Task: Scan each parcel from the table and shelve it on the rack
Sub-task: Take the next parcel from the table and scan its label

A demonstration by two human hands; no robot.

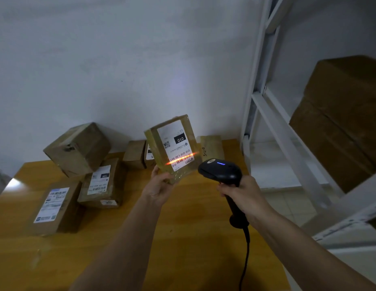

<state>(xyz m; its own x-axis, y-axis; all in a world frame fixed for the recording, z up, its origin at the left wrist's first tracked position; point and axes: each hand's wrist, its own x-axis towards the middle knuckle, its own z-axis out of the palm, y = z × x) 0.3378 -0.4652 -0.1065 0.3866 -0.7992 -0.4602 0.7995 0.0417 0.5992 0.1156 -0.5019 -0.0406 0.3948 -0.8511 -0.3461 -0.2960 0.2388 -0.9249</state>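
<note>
While the left hand (159, 186) holds a parcel (172, 148) up above the table (182, 227), the right hand (244, 193) points a black scanner (221, 171) at it. Fingers of the left hand curl round the parcel's bottom corner, thumb on the near side. The parcel is tilted, w/ its white label (176, 144) facing the scanner. A red-orange light line (181, 158) lies across the barcode at the label's low end. Right-hand fingers wrap tight round the scanner's grip; a small blue light glows on top of the scanner, & its cord (244, 259) hangs down toward the table's near edge.

Left of the held parcel, more boxes sit on the table: a big tilted box (77, 149), a box marked 15H (102, 183) & a flat box (54, 206) nearer the table's left edge. Behind the held parcel, small boxes (135, 154) stand by the wall. Right of the table is the white rack (267, 114), w/ a big brown box (342, 114) on a shelf.
</note>
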